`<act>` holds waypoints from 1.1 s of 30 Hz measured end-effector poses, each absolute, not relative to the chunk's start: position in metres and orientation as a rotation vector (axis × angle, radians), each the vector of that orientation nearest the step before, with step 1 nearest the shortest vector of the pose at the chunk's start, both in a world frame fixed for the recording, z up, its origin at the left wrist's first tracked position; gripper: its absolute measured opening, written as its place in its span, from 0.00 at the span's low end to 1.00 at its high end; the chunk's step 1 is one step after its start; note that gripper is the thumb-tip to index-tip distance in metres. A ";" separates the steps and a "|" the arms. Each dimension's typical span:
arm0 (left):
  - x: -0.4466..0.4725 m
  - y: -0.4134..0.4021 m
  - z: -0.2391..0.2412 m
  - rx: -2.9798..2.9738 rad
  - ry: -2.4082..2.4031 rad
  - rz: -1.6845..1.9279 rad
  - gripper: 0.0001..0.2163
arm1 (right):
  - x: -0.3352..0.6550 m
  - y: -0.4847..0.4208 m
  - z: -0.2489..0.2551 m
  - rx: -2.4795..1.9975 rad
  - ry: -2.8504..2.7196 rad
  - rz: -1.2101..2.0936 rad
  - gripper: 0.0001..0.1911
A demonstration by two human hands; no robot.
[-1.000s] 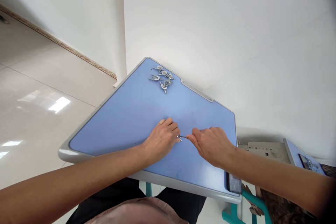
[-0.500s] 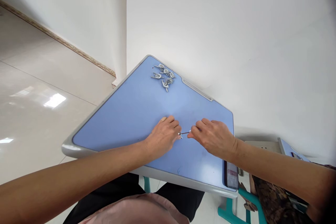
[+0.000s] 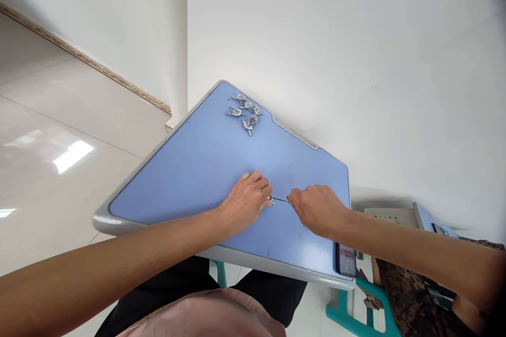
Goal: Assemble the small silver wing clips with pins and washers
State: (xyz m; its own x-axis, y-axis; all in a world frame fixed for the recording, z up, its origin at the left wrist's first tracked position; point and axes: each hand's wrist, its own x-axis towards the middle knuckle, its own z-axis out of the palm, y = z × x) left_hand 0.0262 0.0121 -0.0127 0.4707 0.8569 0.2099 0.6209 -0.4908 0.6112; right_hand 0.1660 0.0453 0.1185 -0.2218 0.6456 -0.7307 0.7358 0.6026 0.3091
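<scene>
My left hand (image 3: pixel 249 197) rests low over the blue desk top, fingers closed around a small silvery metal fitting (image 3: pixel 271 199). Only the fitting's end pokes out by the fingertips. Opposite it, my right hand (image 3: pixel 319 208) is closed on a screwdriver (image 3: pixel 280 199). Its thin dark shaft runs straight from my right fist to the fitting, while the handle is hidden in my palm. Whether the tip sits inside a screw is too small to tell. Toward the far corner lies a loose group of several similar metal fittings (image 3: pixel 245 110), apart from both hands.
The blue desk (image 3: pixel 177 184) has a grey rim and stands against a white wall. A phone (image 3: pixel 345 259) lies at its right front edge. Beyond it are another desk (image 3: pixel 429 218), a green chair frame (image 3: pixel 361 321) and part of a person in patterned clothing (image 3: pixel 411 292).
My right hand has turned, its knuckles rolling over, and shifted slightly away from my left. My left hand keeps its hold on the fitting. The whole view has shifted a little.
</scene>
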 end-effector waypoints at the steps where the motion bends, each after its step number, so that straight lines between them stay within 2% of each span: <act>1: 0.026 0.012 -0.013 2.269 1.229 0.688 0.07 | 0.162 0.048 0.119 1.233 1.875 -0.243 0.15; 4: 0.026 0.013 -0.013 2.274 1.227 0.668 0.07 | 0.155 0.052 0.120 1.435 1.716 -0.492 0.22; 7: 0.026 0.013 -0.014 2.276 1.226 0.670 0.07 | 0.157 0.048 0.122 1.464 1.704 -0.504 0.16; 9: 0.026 0.013 -0.015 2.279 1.225 0.685 0.07 | 0.161 0.043 0.121 1.376 1.802 -0.408 0.09; 11: 0.026 0.013 -0.015 2.284 1.223 0.695 0.07 | 0.165 0.038 0.119 1.181 1.947 -0.208 0.06; 16: 0.026 0.012 -0.014 2.276 1.225 0.708 0.07 | 0.173 0.037 0.112 0.769 2.154 0.268 0.09; 20: 0.026 0.012 -0.014 2.275 1.221 0.700 0.07 | 0.174 0.040 0.111 0.693 2.138 0.304 0.07; 25: 0.025 0.012 -0.015 2.255 1.215 0.745 0.07 | 0.174 0.042 0.117 0.901 2.074 0.170 0.14; 28: 0.024 0.011 -0.015 2.265 1.225 0.762 0.07 | 0.181 0.039 0.116 1.241 2.065 -0.021 0.13; 33: 0.022 0.010 -0.015 2.276 1.201 0.768 0.05 | 0.201 0.016 0.074 1.965 2.037 -0.988 0.08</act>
State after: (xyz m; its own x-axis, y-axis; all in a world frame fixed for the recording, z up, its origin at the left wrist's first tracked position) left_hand 0.0217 0.0100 -0.0148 0.4653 0.8450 0.2635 0.5933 -0.5186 0.6157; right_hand 0.2008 0.0164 0.0740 -0.1346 0.8391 -0.5271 0.9334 -0.0713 -0.3518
